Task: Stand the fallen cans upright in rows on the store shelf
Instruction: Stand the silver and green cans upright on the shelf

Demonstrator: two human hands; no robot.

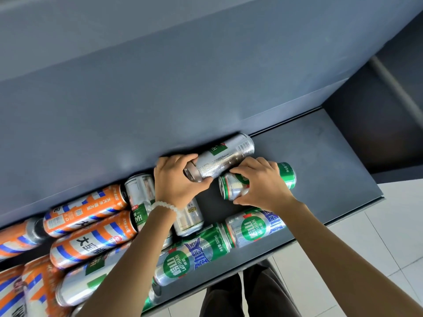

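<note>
Head view. I see a dark grey store shelf (pixel 320 143) with a lighter grey panel (pixel 160 76) rising behind it; pale floor tiles (pixel 400 225) lie to the right and below the shelf edge. The right part of the shelf deck is bare metal.

The left hand (pixel 176 179) has its fingers (pixel 201 183) curled round the near end of a silver can (pixel 222 156), which lies on its side, tilted, against the back panel. The right hand (pixel 263 181) clamps its fingers on a green can (pixel 235 186), also on its side, just beside the silver one; whether the two cans touch I cannot tell. A white bead bracelet (pixel 163 205) sits on the left wrist.

Fallen cans fill the left of the shelf: orange cans (pixel 87 208) in a heap, green-and-silver cans (pixel 192 255) along the front edge.

Hidden or unclear: the forearms cover several cans, including a silver can (pixel 190 218) beneath the left wrist. The orange heap is cut off at the left edge and blurred. Dark trousers (pixel 251 291) show below the shelf.
</note>
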